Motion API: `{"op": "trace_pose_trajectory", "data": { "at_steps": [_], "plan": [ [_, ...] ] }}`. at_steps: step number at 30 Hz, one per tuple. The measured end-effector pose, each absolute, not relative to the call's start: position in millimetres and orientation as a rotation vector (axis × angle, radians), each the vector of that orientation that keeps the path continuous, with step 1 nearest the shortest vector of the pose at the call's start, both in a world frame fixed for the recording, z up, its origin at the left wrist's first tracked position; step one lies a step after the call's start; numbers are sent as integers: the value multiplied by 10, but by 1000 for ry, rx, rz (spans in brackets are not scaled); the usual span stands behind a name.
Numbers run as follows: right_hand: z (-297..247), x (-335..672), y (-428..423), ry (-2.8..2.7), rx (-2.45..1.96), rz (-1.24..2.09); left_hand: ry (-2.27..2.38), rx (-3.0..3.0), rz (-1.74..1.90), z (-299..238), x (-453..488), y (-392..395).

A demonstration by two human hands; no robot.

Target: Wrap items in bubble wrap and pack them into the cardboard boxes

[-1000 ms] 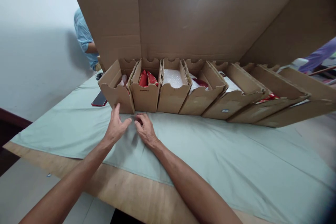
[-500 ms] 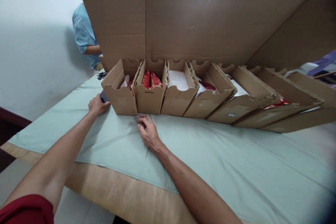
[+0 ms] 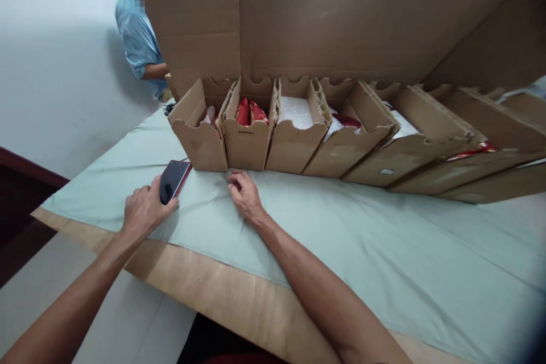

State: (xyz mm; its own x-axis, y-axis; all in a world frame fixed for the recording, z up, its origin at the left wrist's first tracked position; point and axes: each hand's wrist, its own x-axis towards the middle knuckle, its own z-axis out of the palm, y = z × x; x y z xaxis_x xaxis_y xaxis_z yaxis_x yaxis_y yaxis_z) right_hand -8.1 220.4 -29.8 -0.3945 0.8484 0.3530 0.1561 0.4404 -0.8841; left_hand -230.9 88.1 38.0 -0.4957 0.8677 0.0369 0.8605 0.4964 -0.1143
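Observation:
My left hand (image 3: 147,203) grips a dark smartphone (image 3: 174,180) with a red edge, thumb on the near side and fingers along the far side. The phone is just above or on the pale green cloth (image 3: 324,239), left of the cardboard bins. My right hand (image 3: 245,193) rests on the cloth in front of the second bin (image 3: 246,148), fingers loosely curled, with nothing visible in them. Red packets (image 3: 251,112) lie inside that bin. Bubble wrap (image 3: 296,112) fills part of the third bin (image 3: 294,148).
Several cardboard bins stand in a row across the table, with a tall cardboard panel (image 3: 324,17) behind them. A person in a light blue shirt (image 3: 139,34) is beyond the panel at the left. The wooden table edge (image 3: 191,267) runs along the front.
My left hand has drawn the phone back from beside the first bin, bringing its screen into sight. The right hand stays in place. The view has tilted down a little.

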Motion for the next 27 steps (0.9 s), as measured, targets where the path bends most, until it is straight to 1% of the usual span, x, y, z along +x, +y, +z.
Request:
{"op": "trace_pose_trajectory", "data": {
  "at_steps": [3, 6, 14, 19, 27],
  "plan": [
    [-311, -98, 2210, -1826, -858, 1005, -2516, -1615, 190, 329, -2053, 490],
    [-321, -108, 2214, -1833, -855, 995, -2493, -1682, 176, 329, -1891, 379],
    [-337, -106, 2231, -1831, -856, 961, -2602, -1646, 87, 363, -1768, 752],
    [-343, -104, 2229, -1835, -857, 966, -2676, -1601, -7, 336, -1769, 777],
    [-334, -87, 2217, -1840, -862, 972, -2676, -1553, -26, 326, -1735, 842]
  ]
}}
